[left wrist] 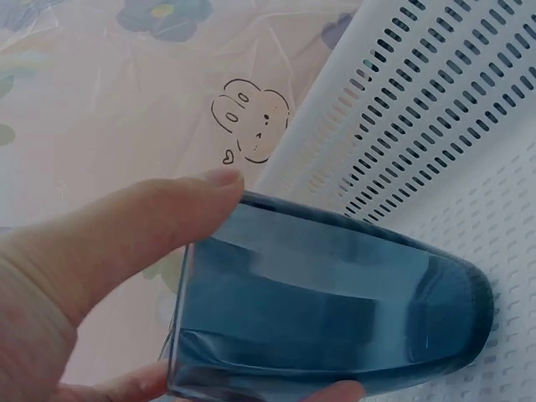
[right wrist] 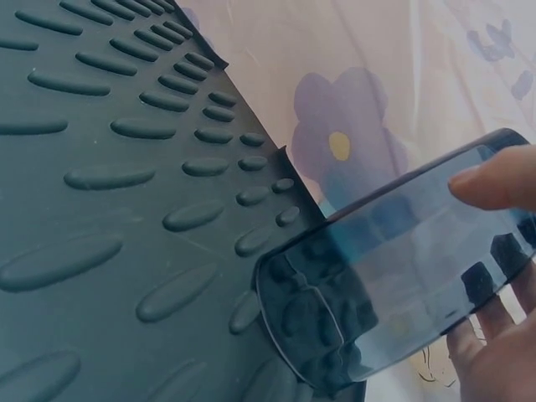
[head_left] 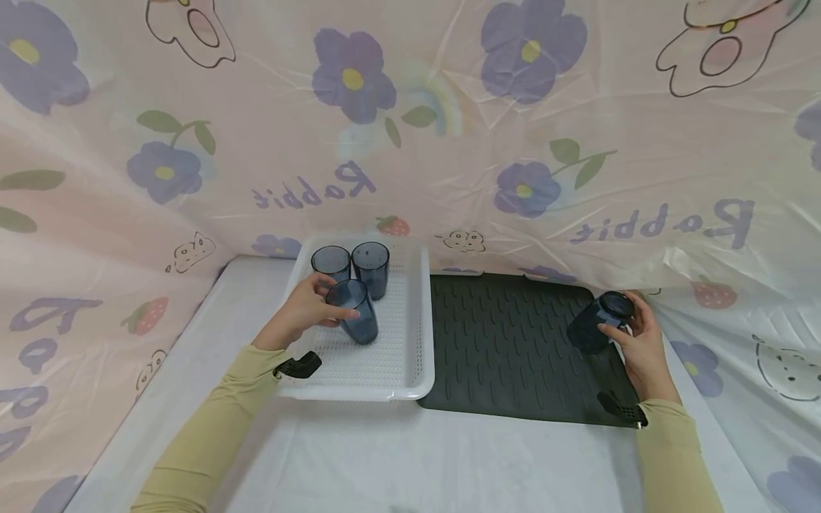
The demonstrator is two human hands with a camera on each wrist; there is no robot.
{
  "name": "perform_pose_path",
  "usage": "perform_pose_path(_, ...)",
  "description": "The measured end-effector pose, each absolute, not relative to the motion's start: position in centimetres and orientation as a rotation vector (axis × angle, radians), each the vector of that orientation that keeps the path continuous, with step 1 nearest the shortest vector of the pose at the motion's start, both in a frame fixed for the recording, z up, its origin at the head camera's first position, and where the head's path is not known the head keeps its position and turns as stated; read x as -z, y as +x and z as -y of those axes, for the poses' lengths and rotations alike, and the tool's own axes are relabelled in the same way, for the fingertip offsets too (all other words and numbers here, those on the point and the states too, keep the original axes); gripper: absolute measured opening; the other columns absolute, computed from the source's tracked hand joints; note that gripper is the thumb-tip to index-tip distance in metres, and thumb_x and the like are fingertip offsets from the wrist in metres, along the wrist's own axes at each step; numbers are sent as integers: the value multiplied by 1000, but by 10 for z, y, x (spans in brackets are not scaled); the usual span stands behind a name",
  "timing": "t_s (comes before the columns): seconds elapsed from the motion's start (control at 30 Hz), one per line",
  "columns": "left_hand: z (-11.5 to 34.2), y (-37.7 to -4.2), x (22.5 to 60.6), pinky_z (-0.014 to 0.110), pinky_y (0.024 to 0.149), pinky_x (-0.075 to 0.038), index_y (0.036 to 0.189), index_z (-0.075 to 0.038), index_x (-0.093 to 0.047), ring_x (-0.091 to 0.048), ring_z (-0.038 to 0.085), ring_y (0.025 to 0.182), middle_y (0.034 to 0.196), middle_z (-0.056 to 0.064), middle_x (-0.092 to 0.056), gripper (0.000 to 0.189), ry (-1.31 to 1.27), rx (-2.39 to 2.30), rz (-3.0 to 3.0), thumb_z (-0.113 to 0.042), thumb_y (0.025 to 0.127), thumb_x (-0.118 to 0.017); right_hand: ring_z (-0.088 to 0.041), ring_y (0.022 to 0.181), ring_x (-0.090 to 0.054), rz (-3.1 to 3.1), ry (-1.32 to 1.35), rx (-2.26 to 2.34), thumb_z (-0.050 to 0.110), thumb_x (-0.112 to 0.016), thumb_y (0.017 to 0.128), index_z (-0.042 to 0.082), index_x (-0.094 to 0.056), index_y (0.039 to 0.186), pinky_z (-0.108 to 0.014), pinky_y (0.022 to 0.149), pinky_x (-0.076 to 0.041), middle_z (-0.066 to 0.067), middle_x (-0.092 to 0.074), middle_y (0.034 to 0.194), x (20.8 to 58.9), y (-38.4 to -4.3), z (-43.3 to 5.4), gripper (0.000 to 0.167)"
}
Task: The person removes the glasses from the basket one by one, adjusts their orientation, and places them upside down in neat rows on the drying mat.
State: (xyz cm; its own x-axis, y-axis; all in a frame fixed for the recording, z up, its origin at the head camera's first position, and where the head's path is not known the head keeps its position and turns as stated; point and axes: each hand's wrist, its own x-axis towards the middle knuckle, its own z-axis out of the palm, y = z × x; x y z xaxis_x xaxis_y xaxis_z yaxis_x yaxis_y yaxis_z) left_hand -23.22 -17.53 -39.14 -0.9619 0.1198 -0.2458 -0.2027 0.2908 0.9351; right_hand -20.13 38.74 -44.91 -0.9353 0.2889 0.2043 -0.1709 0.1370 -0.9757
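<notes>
The left hand (left wrist: 50,280) grips 1 blue glass (left wrist: 335,301) before a white perforated basket (left wrist: 435,126).

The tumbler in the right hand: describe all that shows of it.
The tumbler is dark blue-grey, smooth and see-through, glass or clear plastic by its look. It is tilted over the right side of the black ridged mat. The right hand grips it, thumb on one side, fingers on the other. Whether its lower end touches the mat is unclear.
</notes>
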Motion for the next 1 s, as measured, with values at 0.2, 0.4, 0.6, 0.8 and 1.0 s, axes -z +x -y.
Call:
perform_pose_path(0.2,177,-230,390,47,80,-56,135,-3,-37,-64,37,85,131,23,-33,87,-94,-1723,-2332,-19,67,-90,-7,112,-40,2056,-90,-1883,-17,-62,84,17,-36,146,-17,98,-32,-2,-42,134,449,-201,-387,76)
perform_pose_path(0.4,179,-229,386,45,77,-57,134,-3,-38,-63,38,85,128,23,-34,86,-83,-1729,-2350,-22,67,-90,-7,111,-41,2048,-65,-1894,-18,-61,84,15,-35,146,-14,94,-33,-4,-41,136,448,-200,-387,75)
perform_pose_path(0.6,178,-226,378,42,75,-58,133,-4,-38,-62,37,87,126,22,-35,86,-62,-1751,-2363,-23,67,-89,-6,107,-42,2045,-83,-1883,-19,-60,83,16,-37,145,-12,87,-34,0,-44,131,447,-200,-386,75)
perform_pose_path(0.8,178,-223,376,43,76,-58,133,-3,-38,-62,36,87,123,22,-36,85,-31,-1795,-2365,-21,67,-89,-6,108,-41,2084,-137,-1833,-19,-60,83,18,-37,146,-12,89,-35,5,-45,126,445,-199,-385,76)
perform_pose_path(1.0,181,-220,373,43,76,-58,134,-3,-38,-55,34,95,122,23,-34,82,-1,-1880,-2333,-17,70,-87,-10,117,-38,2130,-142,-1781,-18,-58,85,19,-34,148,-11,93,-33,-2,-41,134,445,-198,-385,77)
